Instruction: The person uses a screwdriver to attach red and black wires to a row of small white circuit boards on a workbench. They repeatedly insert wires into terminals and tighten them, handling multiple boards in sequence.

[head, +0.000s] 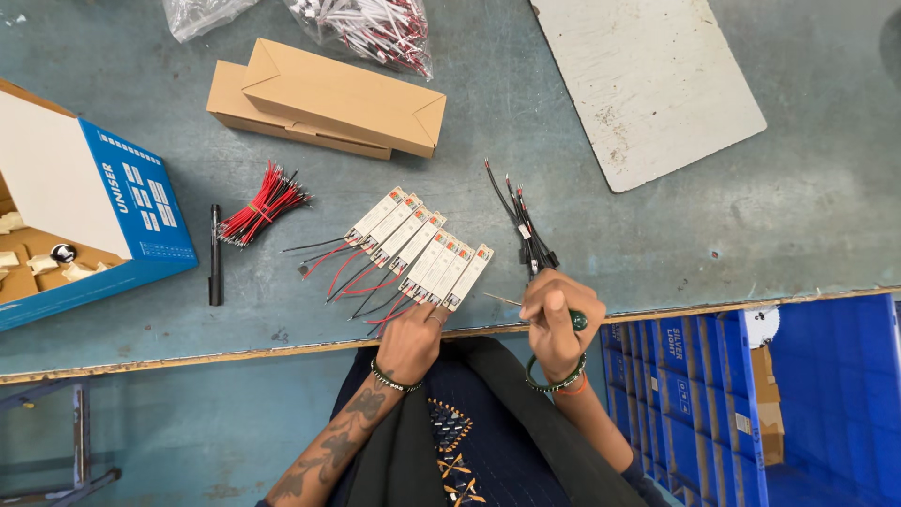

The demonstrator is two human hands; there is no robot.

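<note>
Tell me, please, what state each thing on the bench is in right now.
White modules: laid in a row, wires attached.
Left hand: resting on the row's near end.
Right hand: closed on a screwdriver.
Red wire bundle: tied.
Brown cartons: folded shut, stacked.
Blue box: open.

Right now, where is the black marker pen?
In the head view, the black marker pen lies left on the table, between the blue box and the red wire bundle.

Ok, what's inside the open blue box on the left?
The blue box holds pale crumpled packing scraps and one small dark round piece; its white flap hides the rest.
</note>
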